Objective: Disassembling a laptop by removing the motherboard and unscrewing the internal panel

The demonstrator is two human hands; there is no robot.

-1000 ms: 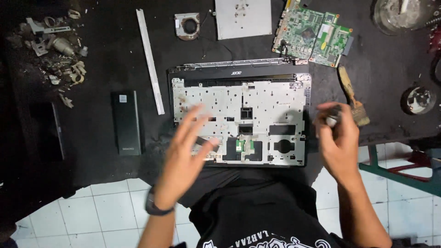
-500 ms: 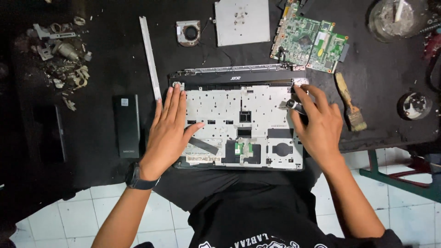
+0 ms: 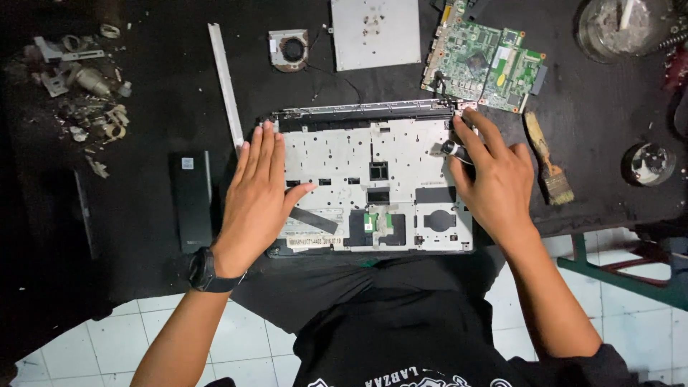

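Your right hand (image 3: 494,183) closes its grip on one small cylindrical tool (image 3: 454,150), pressed against the upper right area of the laptop base (image 3: 373,179). Your left hand (image 3: 259,197) lies flat and open, holding nothing, on the base's left edge. The base sits at the desk (image 3: 158,115) front edge. Around it: one green circuit board (image 3: 484,64), one fan (image 3: 289,50), one metal plate (image 3: 375,32), one brush (image 3: 548,158), one black battery (image 3: 192,201).
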